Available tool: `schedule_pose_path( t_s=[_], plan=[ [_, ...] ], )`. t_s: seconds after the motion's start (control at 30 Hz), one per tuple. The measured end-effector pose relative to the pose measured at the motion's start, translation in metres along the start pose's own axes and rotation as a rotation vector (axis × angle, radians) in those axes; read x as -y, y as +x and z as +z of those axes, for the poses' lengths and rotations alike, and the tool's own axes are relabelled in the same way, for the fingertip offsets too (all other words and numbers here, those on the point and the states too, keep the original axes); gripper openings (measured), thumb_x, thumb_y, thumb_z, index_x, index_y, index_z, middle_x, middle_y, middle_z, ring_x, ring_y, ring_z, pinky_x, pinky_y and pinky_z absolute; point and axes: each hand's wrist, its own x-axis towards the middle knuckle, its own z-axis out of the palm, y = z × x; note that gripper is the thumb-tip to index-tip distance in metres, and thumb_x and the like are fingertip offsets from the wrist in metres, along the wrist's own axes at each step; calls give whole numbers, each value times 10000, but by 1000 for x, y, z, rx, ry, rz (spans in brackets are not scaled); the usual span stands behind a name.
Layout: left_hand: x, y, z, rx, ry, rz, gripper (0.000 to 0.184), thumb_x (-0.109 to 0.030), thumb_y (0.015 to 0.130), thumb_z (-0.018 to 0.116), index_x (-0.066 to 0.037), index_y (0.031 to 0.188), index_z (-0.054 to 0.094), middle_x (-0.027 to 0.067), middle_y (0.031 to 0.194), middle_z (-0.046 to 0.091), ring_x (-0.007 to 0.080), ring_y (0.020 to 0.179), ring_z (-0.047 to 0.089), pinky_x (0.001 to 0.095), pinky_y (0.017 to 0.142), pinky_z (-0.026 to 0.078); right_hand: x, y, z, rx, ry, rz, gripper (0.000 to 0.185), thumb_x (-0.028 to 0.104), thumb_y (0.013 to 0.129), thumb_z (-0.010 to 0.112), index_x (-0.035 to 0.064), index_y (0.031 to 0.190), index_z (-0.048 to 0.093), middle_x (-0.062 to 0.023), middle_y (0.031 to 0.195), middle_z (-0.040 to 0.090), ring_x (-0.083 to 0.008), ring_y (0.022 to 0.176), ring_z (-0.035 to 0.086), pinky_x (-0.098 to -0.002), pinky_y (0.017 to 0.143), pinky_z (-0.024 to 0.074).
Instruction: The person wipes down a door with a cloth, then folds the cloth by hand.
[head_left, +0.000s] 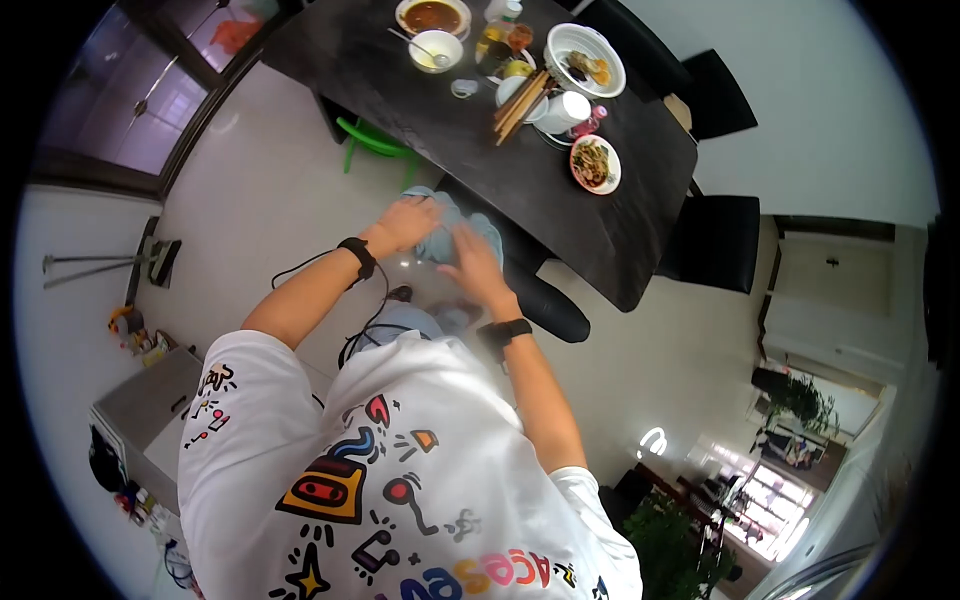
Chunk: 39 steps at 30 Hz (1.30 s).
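A light blue, crumpled piece that looks like cloth (pixel 458 228) hangs beside the near edge of the dark table. My left hand (pixel 406 222) is closed on its left side, though the fingertips are partly hidden. Against its near side lies my right hand (pixel 474 264), fingers stretched out and thumb apart, slightly blurred by motion. Both wrists wear black bands. A black cord runs from the left wristband down past the shirt.
The dark table (pixel 450 140) carries a white basin (pixel 585 60), wooden chopsticks (pixel 522 107), paper cups (pixel 564 112) and a bowl of food (pixel 595 165). A green stool (pixel 375 140) stands under its left side. Black chairs (pixel 711 243) line the right; a black padded seat (pixel 545 305) is close by.
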Motion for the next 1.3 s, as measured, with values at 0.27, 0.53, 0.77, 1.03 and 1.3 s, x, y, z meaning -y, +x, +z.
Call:
schedule_pose_path(
  t_s=[0.27, 0.53, 0.77, 1.03, 1.3],
  plan=[
    [-23, -2, 7, 13, 32, -131, 456, -274, 1027, 469, -12, 1397, 520, 153, 1223, 599, 343, 1233, 507, 439, 1049, 419, -8, 3, 18, -11, -180, 61, 878, 396, 800, 786, 88, 1512, 377, -166, 1535, 394, -442, 1259, 480, -531, 1021, 412],
    [-65, 8, 29, -23, 284, -105, 467, -277, 1028, 455, -5, 1400, 531, 155, 1235, 612, 354, 1255, 494, 459, 1128, 339, -26, -15, 18, -82, -131, -71, 713, 236, 907, 637, -64, 1488, 353, -241, 1515, 409, -437, 1323, 438, -520, 1097, 346],
    [-125, 33, 54, 113, 222, -91, 467, -296, 1030, 443, -23, 1396, 542, 149, 1229, 619, 335, 1197, 527, 522, 1107, 335, -72, -68, -8, -135, -47, -92, 553, 87, 894, 541, -87, 1411, 449, -258, 1403, 528, -393, 1272, 518, -447, 1061, 416],
    [-223, 89, 103, 177, 198, 108, 439, -282, 987, 484, 5, 1298, 604, 165, 1143, 658, 329, 1087, 597, 469, 1011, 407, -134, -172, -64, -85, -55, 37, 491, 79, 882, 545, -33, 1360, 523, -192, 1316, 604, -338, 1218, 565, -447, 1055, 422],
    [-321, 140, 136, 227, -65, 187, 382, -300, 968, 539, 1, 1170, 660, 205, 1059, 690, 349, 1029, 643, 458, 917, 491, -186, -258, -102, -38, -41, 326, 365, 79, 896, 568, 22, 1254, 618, -176, 1215, 662, -333, 1176, 598, -510, 1114, 363]
  ],
)
